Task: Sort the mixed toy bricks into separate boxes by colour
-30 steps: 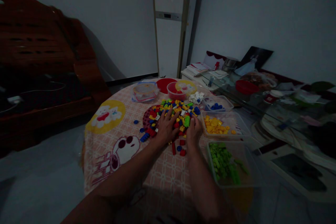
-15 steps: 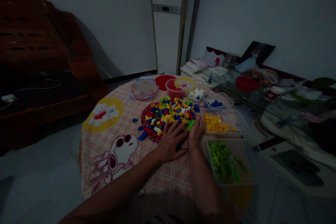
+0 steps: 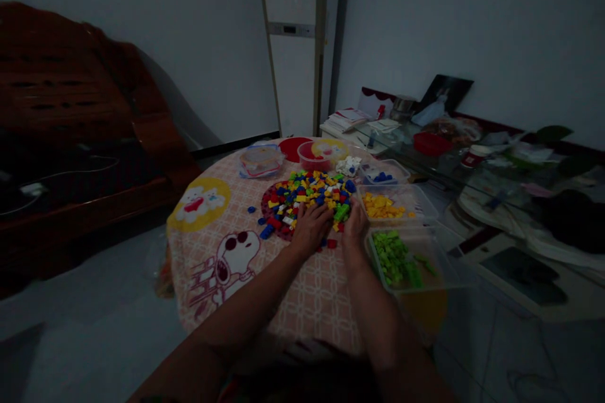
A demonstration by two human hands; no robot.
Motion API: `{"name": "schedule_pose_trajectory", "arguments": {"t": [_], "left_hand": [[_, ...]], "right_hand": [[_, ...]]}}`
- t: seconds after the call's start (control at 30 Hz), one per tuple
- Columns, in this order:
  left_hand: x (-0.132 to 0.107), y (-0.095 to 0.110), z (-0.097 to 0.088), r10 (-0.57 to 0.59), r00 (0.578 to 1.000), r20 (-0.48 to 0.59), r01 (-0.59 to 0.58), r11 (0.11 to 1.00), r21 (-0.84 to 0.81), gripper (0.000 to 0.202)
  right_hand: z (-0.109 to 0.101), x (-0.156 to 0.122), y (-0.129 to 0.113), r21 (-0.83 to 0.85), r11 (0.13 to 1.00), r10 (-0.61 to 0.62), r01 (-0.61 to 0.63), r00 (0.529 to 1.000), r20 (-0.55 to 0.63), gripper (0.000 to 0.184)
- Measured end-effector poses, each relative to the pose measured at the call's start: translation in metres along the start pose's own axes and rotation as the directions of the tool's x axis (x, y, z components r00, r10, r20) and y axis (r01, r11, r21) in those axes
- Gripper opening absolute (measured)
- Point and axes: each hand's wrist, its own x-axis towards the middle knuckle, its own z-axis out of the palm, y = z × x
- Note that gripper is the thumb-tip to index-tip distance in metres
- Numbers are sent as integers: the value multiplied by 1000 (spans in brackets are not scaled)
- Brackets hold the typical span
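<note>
A heap of mixed plastic toy bricks (image 3: 309, 192), in red, yellow, blue, green and white, covers most of a dark red round mat (image 3: 269, 201) on the table. At the heap's near edge lies my left hand (image 3: 312, 227), palm down, fingers spread over the bricks. My right hand (image 3: 355, 223) is cupped against the heap's right side, close to green bricks (image 3: 341, 211); its fingers are mostly hidden. A red brick (image 3: 332, 244) sits between the two hands on the cloth. Several blue bricks (image 3: 267, 232) lie loose at the left.
Along the right stand clear boxes with green bricks (image 3: 394, 258), yellow bricks (image 3: 380, 204) and blue bricks (image 3: 382, 177). White bricks (image 3: 348, 166) lie behind the heap, near a round tub (image 3: 314, 160). A lidded container (image 3: 261, 160) is at the back left. A cluttered glass table (image 3: 439, 170) adjoins.
My left hand has moved slightly forward onto the heap, and red bricks now show between the hands. The right hand stays at the heap's right side. The view has shifted a little.
</note>
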Motion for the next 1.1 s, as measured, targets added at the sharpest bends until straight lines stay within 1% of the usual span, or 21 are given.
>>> {"name": "schedule_pose_trajectory", "arguments": {"t": [0.1, 0.17, 0.3, 0.47, 0.63, 0.7, 0.77, 0.93, 1.03, 1.1], "left_hand": [[0, -3, 3, -15, 1000, -25, 14, 1000, -16, 40], [0, -3, 2, -14, 999, -42, 13, 1000, -26, 40], [-1, 0, -3, 4, 996, -84, -8, 999, -42, 41], [-2, 2, -4, 26, 993, -117, -33, 997, -63, 38], [-1, -3, 3, 34, 987, -158, -50, 994, -94, 36], [-1, -4, 5, 30, 986, -166, -47, 994, -97, 35], [-1, -4, 5, 37, 985, -167, -53, 994, -90, 33], [-3, -1, 1, 85, 986, -142, -93, 994, -54, 33], [-5, 1, -2, 93, 987, -130, -99, 994, -39, 34], [-6, 1, -3, 99, 989, -114, -103, 994, -37, 33]], "right_hand": [[-5, -4, 5, 31, 999, -24, 24, 1000, 14, 58], [-9, -8, 9, 36, 998, -45, 43, 998, 54, 58], [-15, -13, 13, 5, 998, -56, 55, 990, 127, 50], [-14, -16, 9, -89, 991, -80, 96, 983, 168, 53], [-13, -14, 8, -144, 976, -131, 161, 972, 196, 49], [-13, -14, 9, -150, 974, -136, 169, 968, 210, 47], [-13, -15, 9, -120, 982, -118, 145, 971, 209, 46], [-11, -20, 9, 37, 998, -54, 48, 978, 202, 46], [-10, -21, 8, 99, 995, -43, 24, 980, 195, 44], [-12, -21, 7, 109, 994, -45, 25, 980, 191, 41]]}}
